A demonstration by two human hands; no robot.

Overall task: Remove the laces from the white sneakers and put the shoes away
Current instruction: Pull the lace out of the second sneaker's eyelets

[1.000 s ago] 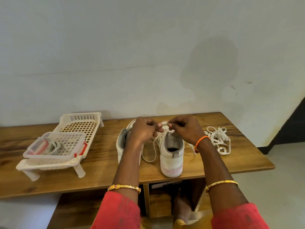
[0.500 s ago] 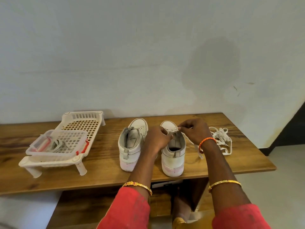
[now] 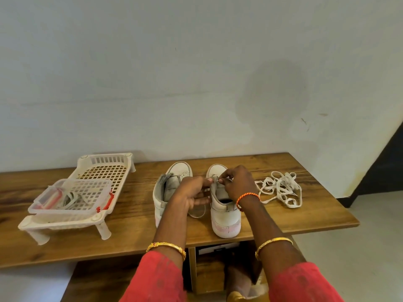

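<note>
Wooden table is holding both sneakers; the hands have dropped back onto the right shoe. Left hand and right hand are pinching its lace, so unlacing is continuing. Beyond the right hand is lying a freed lace.

Two sneakers stand side by side mid-worktop, toes far: one left, one right. A loose lace lies right of them. A rack stands at the left, a box on its near end.
</note>
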